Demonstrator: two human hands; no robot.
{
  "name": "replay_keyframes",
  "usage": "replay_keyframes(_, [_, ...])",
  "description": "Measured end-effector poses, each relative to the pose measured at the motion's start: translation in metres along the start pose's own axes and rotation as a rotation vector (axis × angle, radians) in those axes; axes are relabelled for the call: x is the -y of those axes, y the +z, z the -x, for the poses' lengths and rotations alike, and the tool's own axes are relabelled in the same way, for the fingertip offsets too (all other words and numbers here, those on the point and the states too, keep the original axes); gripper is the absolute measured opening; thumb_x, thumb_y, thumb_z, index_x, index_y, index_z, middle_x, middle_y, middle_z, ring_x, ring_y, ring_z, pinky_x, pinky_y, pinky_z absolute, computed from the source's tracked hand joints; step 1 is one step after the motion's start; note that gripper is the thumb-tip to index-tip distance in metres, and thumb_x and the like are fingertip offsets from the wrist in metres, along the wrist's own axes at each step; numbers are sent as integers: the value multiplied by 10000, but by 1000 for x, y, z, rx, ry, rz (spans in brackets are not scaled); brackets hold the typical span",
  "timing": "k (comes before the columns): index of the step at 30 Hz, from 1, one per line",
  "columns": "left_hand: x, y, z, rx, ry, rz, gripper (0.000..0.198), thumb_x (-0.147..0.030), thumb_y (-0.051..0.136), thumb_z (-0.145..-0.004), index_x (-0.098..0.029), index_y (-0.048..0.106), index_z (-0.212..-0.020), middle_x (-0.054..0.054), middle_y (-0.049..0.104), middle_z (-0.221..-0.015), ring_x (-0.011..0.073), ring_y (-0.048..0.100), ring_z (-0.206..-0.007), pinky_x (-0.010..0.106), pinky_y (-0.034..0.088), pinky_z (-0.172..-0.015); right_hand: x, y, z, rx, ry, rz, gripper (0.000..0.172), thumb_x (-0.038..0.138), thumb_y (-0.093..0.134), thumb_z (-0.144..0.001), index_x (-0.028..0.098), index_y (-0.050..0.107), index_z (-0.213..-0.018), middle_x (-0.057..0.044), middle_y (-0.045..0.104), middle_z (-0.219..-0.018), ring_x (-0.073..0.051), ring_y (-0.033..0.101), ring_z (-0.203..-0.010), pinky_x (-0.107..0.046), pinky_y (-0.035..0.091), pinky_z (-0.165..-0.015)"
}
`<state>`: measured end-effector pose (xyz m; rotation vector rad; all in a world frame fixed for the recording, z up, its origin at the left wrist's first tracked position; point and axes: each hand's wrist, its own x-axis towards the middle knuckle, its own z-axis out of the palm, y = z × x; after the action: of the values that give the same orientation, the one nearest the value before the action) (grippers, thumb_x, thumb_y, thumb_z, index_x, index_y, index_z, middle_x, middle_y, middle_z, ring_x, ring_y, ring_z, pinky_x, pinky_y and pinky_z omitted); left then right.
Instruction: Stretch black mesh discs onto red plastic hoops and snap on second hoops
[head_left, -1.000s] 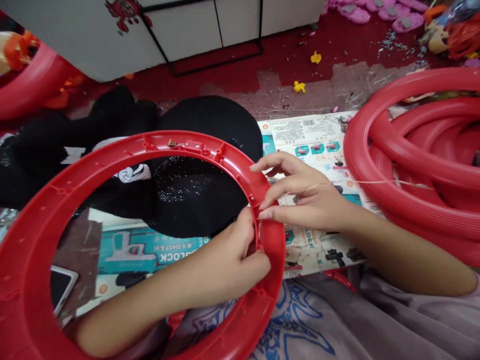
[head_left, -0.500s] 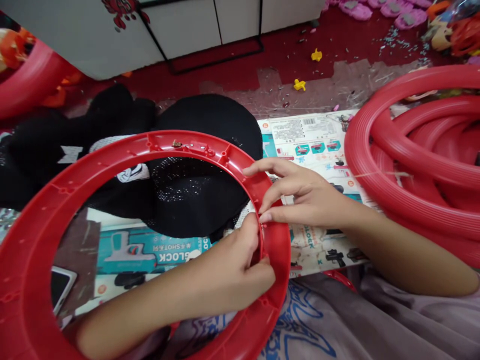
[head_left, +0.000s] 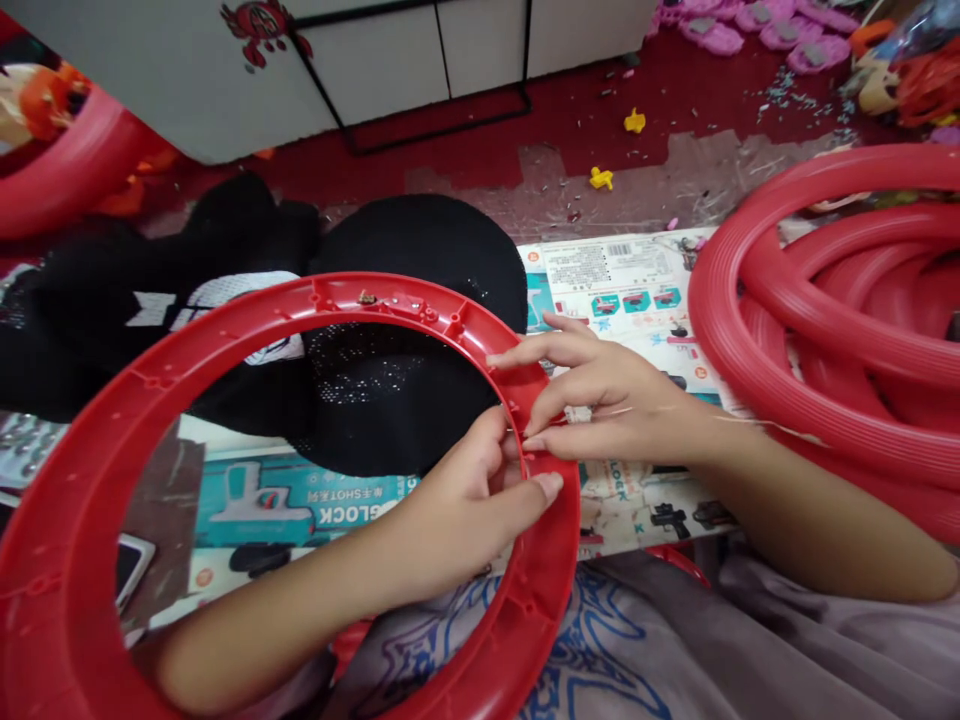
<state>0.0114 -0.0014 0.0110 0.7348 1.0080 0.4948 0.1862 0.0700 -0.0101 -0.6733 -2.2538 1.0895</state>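
A large red plastic ring point(head_left: 187, 340) lies tilted across my lap, its ribbed inner side facing up. My left hand point(head_left: 465, 505) reaches through the ring's opening and grips its right rim, thumb lying on top. My right hand point(head_left: 600, 400) comes from outside and pinches a thin pale string point(head_left: 757, 420) against the same spot of the rim, fingertips touching the left hand's fingers. The string runs off to the right over the stacked rings. Black mesh netting point(head_left: 390, 390) shows through the ring's opening.
A stack of red rings point(head_left: 825, 330) stands at the right. Flattened printed toy cartons point(head_left: 622, 280) cover the floor ahead. Another red ring point(head_left: 60, 170) sits far left, a white cabinet point(head_left: 225, 70) behind. A phone point(head_left: 131, 565) lies lower left. Small yellow parts point(head_left: 600, 178) dot the red floor.
My left thumb has lifted from inside the rim to rest flat on top of it. The right hand's fingers shifted slightly on the rim, still pinching the string.
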Motion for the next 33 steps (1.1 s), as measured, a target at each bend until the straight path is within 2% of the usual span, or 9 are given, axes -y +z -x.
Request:
replay_keyframes(5, [12, -5, -3, -123, 56, -137, 368, -187, 516, -859, -220, 422, -1214, 28, 582, -1056, 148, 568, -898, 238, 469, -706, 2, 4, 1, 2, 6, 15, 64, 162, 719, -724, 223, 700, -724, -30, 663, -1166, -191, 604, -1110, -509, 161, -1153])
replay_keyframes(10, [4, -11, 1, -110, -44, -290, 378, -142, 472, -814, -222, 428, -1181, 6, 565, -918, 146, 562, -764, 230, 461, -588, -1, 2, 0, -100, 5, -48, 84, 151, 696, -755, 224, 717, -790, -59, 630, -1211, -185, 612, -1077, -421, 418, -1008])
replay_keyframes(13, [2, -10, 3, -87, -67, -318, 406, -147, 471, -802, -221, 416, -1197, 9, 567, -908, 155, 568, -763, 239, 468, -584, -2, 1, -1, -139, -31, -44, 33, 210, 718, -773, 226, 729, -799, -70, 594, -1254, -200, 581, -1135, -406, 448, -986])
replay_keyframes(17, [4, -9, 5, 41, -25, -370, 525, -155, 479, -827, -258, 358, -1328, 58, 586, -1160, 224, 588, -1011, 344, 512, -804, 2, 3, 1, -192, -37, -29, 11, 239, 735, -770, 246, 728, -765, -41, 595, -1248, -217, 551, -1171, -442, 425, -1023])
replay_keyframes(20, [3, -9, 8, 67, 16, -452, 523, -173, 485, -855, -270, 344, -1348, 70, 498, -1358, 266, 481, -1241, 419, 433, -999, 3, 5, 1, -185, 1, -53, 31, 220, 726, -775, 238, 724, -749, -39, 594, -1231, -204, 561, -1155, -416, 450, -1003])
replay_keyframes(22, [1, -9, 9, 83, 6, -482, 496, -185, 482, -865, -242, 350, -1340, 87, 503, -1356, 275, 468, -1263, 426, 412, -1027, 1, 7, 1, -193, 13, -79, 38, 215, 730, -768, 227, 718, -735, -44, 593, -1222, -198, 567, -1143, -403, 462, -989])
replay_keyframes(26, [0, -10, 11, 125, -11, -479, 433, -218, 475, -882, -215, 391, -1307, 93, 579, -1232, 260, 552, -1151, 384, 466, -964, -4, 9, -1, -196, -18, -127, 50, 200, 728, -766, 202, 706, -722, -67, 587, -1232, -205, 549, -1176, -408, 451, -1003])
replay_keyframes(29, [-1, -10, 11, 107, 29, -449, 480, -227, 504, -878, -242, 378, -1341, 77, 554, -1270, 253, 527, -1185, 365, 464, -969, -5, 7, -2, -191, -42, -141, 50, 173, 698, -780, 194, 697, -734, -77, 601, -1211, -200, 574, -1141, -401, 481, -961])
replay_keyframes(33, [-4, -7, 10, 143, -9, -230, 583, -212, 527, -859, -252, 301, -1396, 77, 585, -1202, 215, 595, -1043, 312, 527, -803, -4, 2, -1, -205, -60, -103, 55, 140, 679, -768, 194, 685, -761, -66, 644, -1132, -175, 615, -1034, -375, 507, -900])
